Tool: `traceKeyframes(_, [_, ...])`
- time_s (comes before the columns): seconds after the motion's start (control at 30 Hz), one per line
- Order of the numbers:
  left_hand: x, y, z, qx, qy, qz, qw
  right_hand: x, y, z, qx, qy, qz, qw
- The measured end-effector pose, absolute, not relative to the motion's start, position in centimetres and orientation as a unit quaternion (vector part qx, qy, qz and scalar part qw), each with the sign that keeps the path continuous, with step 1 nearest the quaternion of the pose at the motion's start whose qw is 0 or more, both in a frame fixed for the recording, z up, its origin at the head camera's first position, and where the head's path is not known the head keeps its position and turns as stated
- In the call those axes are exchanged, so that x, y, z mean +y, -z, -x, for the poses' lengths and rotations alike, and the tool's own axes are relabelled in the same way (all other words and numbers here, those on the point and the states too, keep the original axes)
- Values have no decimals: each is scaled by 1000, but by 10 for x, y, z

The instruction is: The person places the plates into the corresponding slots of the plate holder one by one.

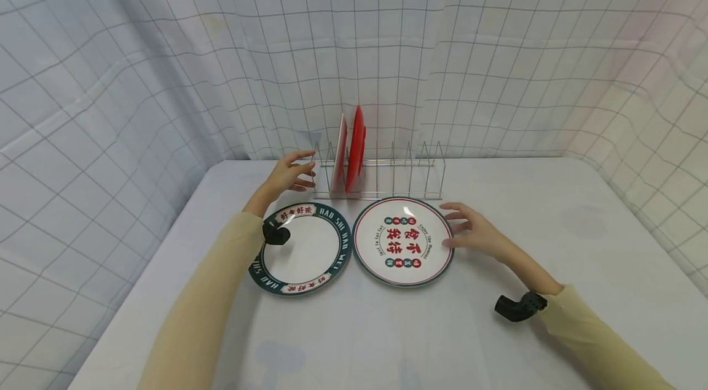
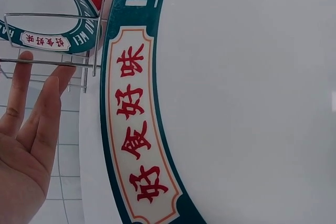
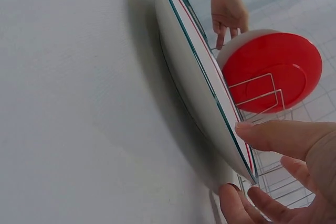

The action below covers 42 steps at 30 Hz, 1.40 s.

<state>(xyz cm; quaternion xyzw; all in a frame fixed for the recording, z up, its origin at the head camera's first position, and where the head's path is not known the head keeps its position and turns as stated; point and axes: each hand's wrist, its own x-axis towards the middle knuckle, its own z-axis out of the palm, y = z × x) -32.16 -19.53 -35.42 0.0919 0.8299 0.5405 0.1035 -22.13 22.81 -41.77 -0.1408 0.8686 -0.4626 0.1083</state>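
Observation:
My left hand [image 1: 286, 174] is at the left end of a wire dish rack [image 1: 381, 196], its fingertips right at the end wires. My right hand [image 1: 472, 231] is beside the right rim of a round white plate [image 1: 406, 276] with red characters. In the right wrist view, the thumb overlaps the rim and the fingertips sit just beyond its edge, spread apart from the thumb. A green-rimmed white plate [image 1: 301, 249] lies to its left, partly under my left wrist. Two plates stand upright in the rack: a pale-faced plate [image 1: 340, 153] and a red plate [image 1: 356, 147].
The rack stands at the back of a white table [image 1: 354, 328], with upright wire dividers right of the red plate. White cloth [image 1: 498, 58] with a grid pattern hangs behind and at both sides. Black wrist cameras [image 1: 520, 307] sit by both sleeves.

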Motion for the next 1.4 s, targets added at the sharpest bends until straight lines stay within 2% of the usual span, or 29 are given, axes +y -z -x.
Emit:
traceKeyframes(0.27, [-201,371,334,837,-531,-92,88,220,421,225,859,470,132,154])
traceKeyframes(0.67, [-201,374,338,837,-529,-92,108,212,426,230,871,451,125,153])
traceKeyframes(0.93, [-204,371,342,841,-521,-87,113,209,424,234,858,470,102,182])
traceKeyframes(1.13, [-205,370,343,843,-519,-83,114,210,421,234,845,483,125,192])
traceKeyframes(1.27, [-204,370,340,844,-516,-82,119,213,419,236,837,484,125,221])
traceKeyframes(1.4, [-204,371,339,843,-518,-80,118,219,417,237,814,501,111,273])
